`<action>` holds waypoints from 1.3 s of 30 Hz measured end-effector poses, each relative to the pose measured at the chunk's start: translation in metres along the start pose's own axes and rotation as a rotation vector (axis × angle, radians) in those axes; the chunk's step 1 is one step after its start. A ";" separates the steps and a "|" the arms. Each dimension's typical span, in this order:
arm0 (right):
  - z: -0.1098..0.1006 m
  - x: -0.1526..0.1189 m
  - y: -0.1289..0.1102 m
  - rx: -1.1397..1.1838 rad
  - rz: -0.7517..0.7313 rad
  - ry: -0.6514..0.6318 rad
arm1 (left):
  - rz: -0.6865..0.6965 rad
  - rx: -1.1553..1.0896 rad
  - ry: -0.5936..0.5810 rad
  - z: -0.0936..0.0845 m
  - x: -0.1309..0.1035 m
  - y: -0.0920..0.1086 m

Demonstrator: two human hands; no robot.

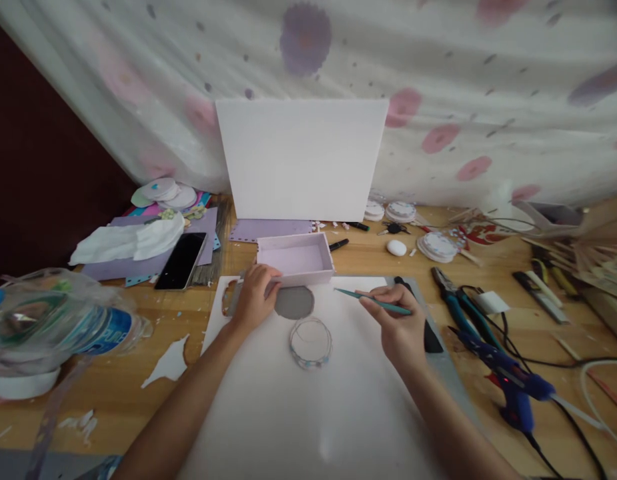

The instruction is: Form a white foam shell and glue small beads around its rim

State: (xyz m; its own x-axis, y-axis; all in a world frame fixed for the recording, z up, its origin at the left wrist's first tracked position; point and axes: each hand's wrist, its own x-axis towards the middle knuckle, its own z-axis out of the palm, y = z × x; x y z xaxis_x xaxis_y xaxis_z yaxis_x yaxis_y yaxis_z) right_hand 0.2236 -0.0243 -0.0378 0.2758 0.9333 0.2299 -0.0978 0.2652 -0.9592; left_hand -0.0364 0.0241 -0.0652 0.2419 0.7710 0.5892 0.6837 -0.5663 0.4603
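My left hand [255, 297] is at the front left corner of a shallow lilac open box [315, 273], fingers closed on its near wall. In my right hand [401, 327] is a pair of teal tweezers [385, 305], held like a pen with the tip pointing left, apart from the box. Below the box, a grey oval piece [294, 303] lies on the white board [268, 413]. Closer to me is a thin ring with small beads [311, 343]. Part of another grey shape shows left of my left hand.
A white panel [303, 160] stands upright against the curtain. At left are a phone [181, 261] and a plastic bottle [108, 330]. To the right lie pliers [453, 300], a blue glue gun [513, 380] with cords, a white egg-shaped piece [396, 247] and round white discs [437, 246].
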 end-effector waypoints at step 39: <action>0.004 -0.022 0.032 0.033 0.214 -0.045 | -0.508 -0.551 -0.274 0.019 -0.010 0.077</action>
State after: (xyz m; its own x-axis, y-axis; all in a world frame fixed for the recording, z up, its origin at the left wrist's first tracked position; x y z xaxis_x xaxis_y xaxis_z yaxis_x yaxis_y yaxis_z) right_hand 0.2110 -0.0351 -0.0730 0.2027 0.9788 0.0299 -0.1814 0.0675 -0.9811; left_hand 0.0273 -0.0219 -0.0486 0.2013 0.9772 0.0679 0.3347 -0.1337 0.9328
